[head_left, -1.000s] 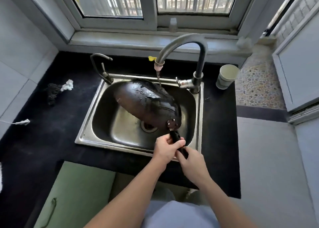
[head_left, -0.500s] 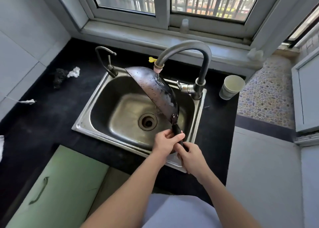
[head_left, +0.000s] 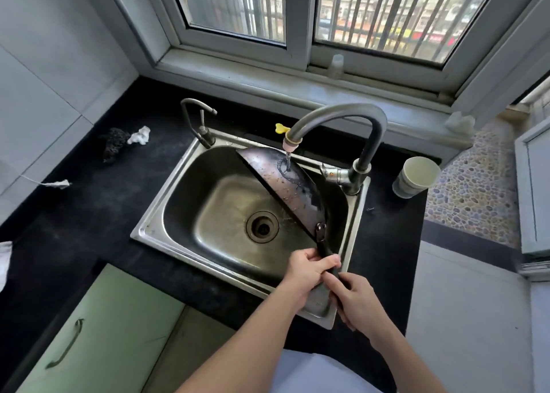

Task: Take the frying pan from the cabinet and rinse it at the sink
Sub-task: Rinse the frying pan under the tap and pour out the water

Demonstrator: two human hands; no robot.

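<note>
Water (head_left: 287, 159) from the faucet (head_left: 336, 114) strikes the frying pan (head_left: 287, 184), held on edge over the sink (head_left: 160, 217). Left grip (head_left: 309, 266) and right grip (head_left: 357, 300) both clasp its handle (head_left: 325, 248); wet, rigid and probably heavy, it seems best held there, two-handed.

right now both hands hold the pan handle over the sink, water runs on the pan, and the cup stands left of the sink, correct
Not quite: the head view shows the cup right of the sink, near the tap. The rest stands: the left hand and right hand hold the handle, and water runs on the pan.
</note>
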